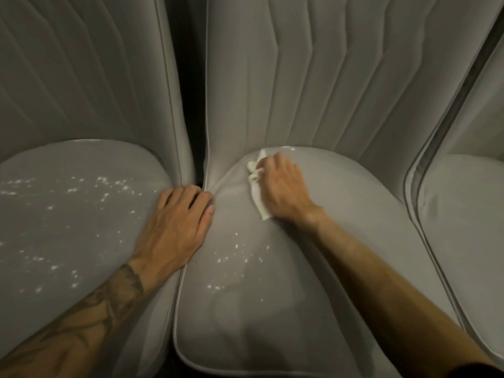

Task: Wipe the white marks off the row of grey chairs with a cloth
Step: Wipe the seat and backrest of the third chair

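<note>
A: Spotted the cloth [256, 192] yet?

B: Yep. White, crumpled, lying on the middle chair [341, 241], far back on the seat, just short of the backrest [313, 77] crease.

A: Held how?

B: Gripped & pressed down by the right hand [283, 186], w/ fingers curled over the bunched top end. Lower end poking out on the thumb side, near the wrist.

A: And the left hand [177, 222]?

B: Holding nothing. Laid palm down, fingers relaxed & slightly spread, across the seam btw the left chair [68, 227] and the middle one. Fingertips right at the dark gap [191, 118] btw the two backrests. Near the right hand but apart from it, not touching the cloth.

A: Any white marks [234, 257] to see?

B: Plenty. On the middle seat, a scatter of specks toward front-centre, nearer the camera than the cloth. On the left seat (way more there), spread over most of the cushion.

A: Anything else?

B: Tattooed forearm [95, 309] on the left side, bare one on the right. Also part of a right chair [463, 214], only seat & backrest edge in view.
</note>
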Demonstrator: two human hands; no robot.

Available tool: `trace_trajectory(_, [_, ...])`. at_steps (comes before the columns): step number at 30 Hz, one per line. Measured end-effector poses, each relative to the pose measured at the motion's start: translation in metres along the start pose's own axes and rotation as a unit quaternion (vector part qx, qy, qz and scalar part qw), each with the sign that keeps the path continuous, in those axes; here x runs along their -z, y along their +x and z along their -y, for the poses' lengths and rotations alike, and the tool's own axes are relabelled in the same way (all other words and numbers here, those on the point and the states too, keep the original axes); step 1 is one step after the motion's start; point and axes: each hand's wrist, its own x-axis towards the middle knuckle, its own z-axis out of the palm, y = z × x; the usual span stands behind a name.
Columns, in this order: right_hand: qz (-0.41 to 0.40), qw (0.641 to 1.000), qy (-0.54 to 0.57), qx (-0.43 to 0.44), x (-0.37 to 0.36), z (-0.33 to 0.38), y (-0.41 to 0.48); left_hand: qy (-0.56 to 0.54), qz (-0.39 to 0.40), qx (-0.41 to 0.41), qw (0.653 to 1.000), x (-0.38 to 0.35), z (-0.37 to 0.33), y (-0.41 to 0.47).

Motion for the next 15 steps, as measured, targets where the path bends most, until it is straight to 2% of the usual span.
trace_trajectory(2, [0.003, 0.998, -0.005, -0.067, -0.001, -0.002, 0.005, -0.002, 0.0, 0.002, 1.0, 0.0, -0.001, 0.0])
trace_trajectory(5, [0.006, 0.998, 0.043, 0.04, -0.009, 0.033, -0.011, -0.006, 0.0, 0.004, 1.0, 0.0, 0.001, -0.003])
trace_trajectory(7, [0.015, 0.996, 0.049, 0.077, -0.003, 0.022, -0.015, -0.006, -0.003, 0.002, 1.0, 0.0, 0.002, -0.003])
trace_trajectory(9, [0.007, 0.998, 0.025, 0.052, 0.003, -0.014, -0.004, -0.005, -0.007, 0.005, 1.0, -0.001, 0.001, -0.001])
trace_trajectory(12, [-0.002, 0.997, -0.002, -0.073, 0.005, -0.059, 0.016, -0.013, -0.008, 0.008, 1.0, -0.001, -0.001, 0.001])
trace_trajectory(14, [-0.007, 0.994, -0.015, -0.106, 0.001, -0.051, 0.023, -0.02, -0.011, 0.01, 1.0, 0.0, -0.002, 0.001])
trace_trajectory(15, [-0.001, 0.995, -0.013, -0.096, -0.001, -0.036, 0.025, -0.022, -0.011, 0.01, 1.0, 0.001, -0.002, 0.001])
